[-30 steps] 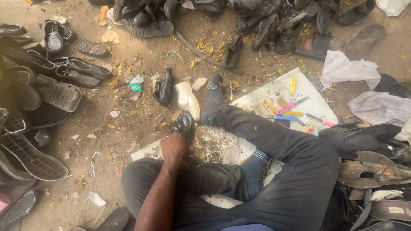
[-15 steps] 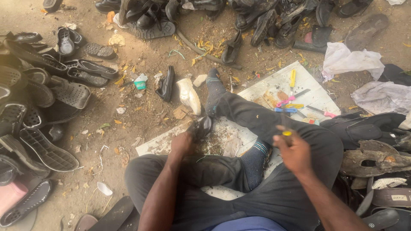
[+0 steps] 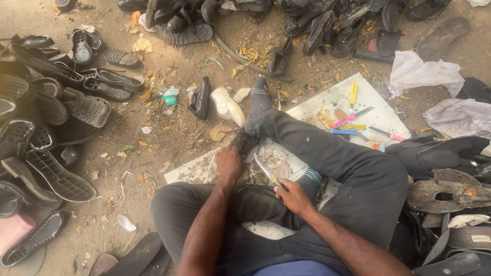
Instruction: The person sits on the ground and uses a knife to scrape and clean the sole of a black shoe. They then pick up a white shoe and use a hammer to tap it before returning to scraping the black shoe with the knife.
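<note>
Head view. Person sits cross-legged on dirt floor, one socked foot stretched forward over a white board [image 3: 327,97].

Left hand [image 3: 228,164] clenched on a small dark shoe piece [image 3: 245,142], pressing it down against the board's near edge; probably pinned there to keep it steady for cutting. What exactly the piece is cannot be told, it is mostly hidden by the fingers.

Right hand [image 3: 295,197] grips a knife [image 3: 267,171] by its yellowish handle, blade pointing up-left toward the held piece, tip just beside it but apart.

On the far part of the board: a yellow tool [image 3: 353,94], a pink one and a blue one, laid within arm's reach.

White shoe [image 3: 227,106] and black shoe [image 3: 200,98] lie near the foot. Piles of worn shoes ring the floor left, top and right.
</note>
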